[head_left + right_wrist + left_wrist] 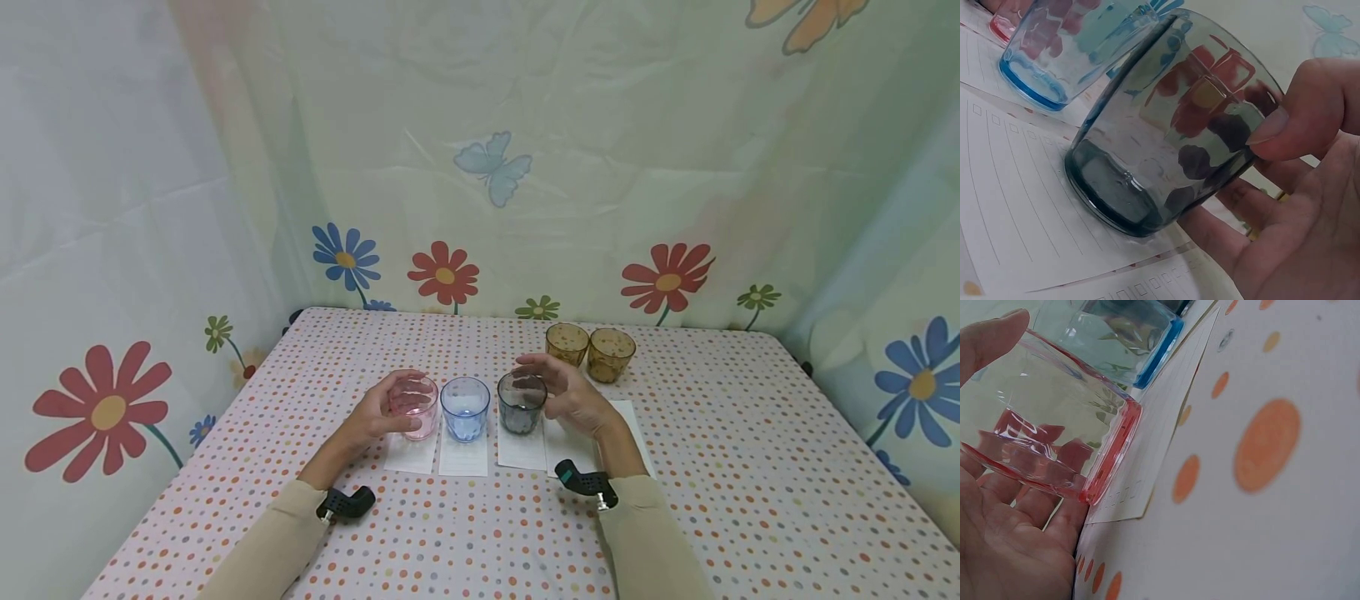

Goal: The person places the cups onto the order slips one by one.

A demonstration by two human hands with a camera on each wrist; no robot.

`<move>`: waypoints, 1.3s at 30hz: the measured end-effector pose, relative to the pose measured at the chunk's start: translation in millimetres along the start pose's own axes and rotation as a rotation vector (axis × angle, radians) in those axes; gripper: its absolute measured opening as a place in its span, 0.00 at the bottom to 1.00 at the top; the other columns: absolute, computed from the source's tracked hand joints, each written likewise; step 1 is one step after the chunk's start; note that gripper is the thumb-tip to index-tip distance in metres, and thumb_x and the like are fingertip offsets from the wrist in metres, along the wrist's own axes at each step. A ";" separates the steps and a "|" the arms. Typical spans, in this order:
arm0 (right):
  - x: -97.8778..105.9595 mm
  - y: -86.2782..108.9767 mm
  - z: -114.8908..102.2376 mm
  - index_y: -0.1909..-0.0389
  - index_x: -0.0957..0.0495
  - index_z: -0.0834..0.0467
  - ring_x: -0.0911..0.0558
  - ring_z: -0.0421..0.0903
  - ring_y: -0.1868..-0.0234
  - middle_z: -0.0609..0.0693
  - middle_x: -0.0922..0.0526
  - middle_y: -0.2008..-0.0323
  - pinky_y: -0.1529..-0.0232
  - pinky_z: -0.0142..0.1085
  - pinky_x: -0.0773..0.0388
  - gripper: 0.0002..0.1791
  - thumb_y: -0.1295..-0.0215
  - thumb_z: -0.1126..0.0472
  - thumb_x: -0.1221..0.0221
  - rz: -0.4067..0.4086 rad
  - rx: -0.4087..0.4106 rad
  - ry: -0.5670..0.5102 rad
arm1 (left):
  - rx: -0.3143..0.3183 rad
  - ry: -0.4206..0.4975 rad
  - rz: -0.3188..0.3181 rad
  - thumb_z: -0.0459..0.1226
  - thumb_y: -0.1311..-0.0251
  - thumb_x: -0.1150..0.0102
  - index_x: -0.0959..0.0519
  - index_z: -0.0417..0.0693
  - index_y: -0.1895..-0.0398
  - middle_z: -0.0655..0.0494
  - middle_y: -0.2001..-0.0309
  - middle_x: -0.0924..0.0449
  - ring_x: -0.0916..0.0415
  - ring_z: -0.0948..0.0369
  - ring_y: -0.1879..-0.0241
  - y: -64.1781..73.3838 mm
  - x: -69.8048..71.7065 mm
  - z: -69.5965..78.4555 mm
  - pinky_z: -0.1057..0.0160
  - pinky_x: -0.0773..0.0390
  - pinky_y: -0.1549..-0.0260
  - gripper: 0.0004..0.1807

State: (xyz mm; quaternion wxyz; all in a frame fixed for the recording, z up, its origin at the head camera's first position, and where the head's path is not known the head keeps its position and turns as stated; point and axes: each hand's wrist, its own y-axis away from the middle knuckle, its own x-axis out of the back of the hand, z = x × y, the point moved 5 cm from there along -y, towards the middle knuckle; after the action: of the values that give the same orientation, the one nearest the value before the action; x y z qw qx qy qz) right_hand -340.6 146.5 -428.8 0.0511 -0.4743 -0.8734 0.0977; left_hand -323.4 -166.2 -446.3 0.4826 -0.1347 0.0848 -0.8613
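A pink glass [422,410] stands upright on a paper slip, with my left hand [382,410] curled round its left side. In the left wrist view my thumb lies on the near side of the pink glass [1054,419] and the fingers pass behind it. A dark grey glass [521,410] stands on paper at the right, and my right hand [572,396] curves round it. In the right wrist view the thumb touches the wall of the grey glass [1166,137], with fingers behind. Between them stands a clear blue glass [465,412], touched by neither hand.
Two amber glasses [611,357] stand side by side behind my right hand. White lined paper slips [463,461] lie under and in front of the glasses, some partly beneath my right hand. A dotted cloth covers the table [450,542]; a flowered curtain [585,250] hangs behind.
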 end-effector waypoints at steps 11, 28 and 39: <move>6.6 3.4 -7.0 0.30 0.37 0.70 0.32 0.69 0.31 0.74 0.34 0.32 0.43 0.36 0.24 0.46 0.61 0.86 0.51 0.102 0.013 0.091 | -0.016 -0.001 -0.008 0.32 0.43 0.31 0.40 0.34 0.27 0.30 0.33 0.32 0.34 0.32 0.33 -0.8 0.0 0.0 0.46 0.27 0.35 0.42; 27.4 5.5 -29.3 0.34 0.31 0.69 0.23 0.64 0.38 0.70 0.25 0.38 0.50 0.27 0.18 0.26 0.34 0.77 0.46 0.433 0.014 0.274 | -0.032 0.003 -0.006 0.28 0.42 0.34 0.40 0.31 0.28 0.29 0.35 0.31 0.33 0.31 0.35 0.3 1.3 -1.5 0.47 0.27 0.35 0.39; 19.1 -0.7 -36.1 0.38 0.28 0.71 0.19 0.64 0.44 0.70 0.20 0.44 0.53 0.26 0.18 0.22 0.32 0.74 0.44 0.506 0.033 0.324 | -0.033 -0.002 -0.016 0.29 0.41 0.33 0.41 0.32 0.28 0.28 0.35 0.31 0.32 0.33 0.34 -0.7 0.0 -1.6 0.49 0.25 0.36 0.39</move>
State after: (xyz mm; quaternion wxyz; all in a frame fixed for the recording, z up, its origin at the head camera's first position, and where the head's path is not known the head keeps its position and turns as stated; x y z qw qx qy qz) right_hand -345.0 166.5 -393.5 0.1715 -0.6854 -0.7063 0.0448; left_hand -324.4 -165.8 -447.7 0.4734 -0.1443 0.0975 -0.8635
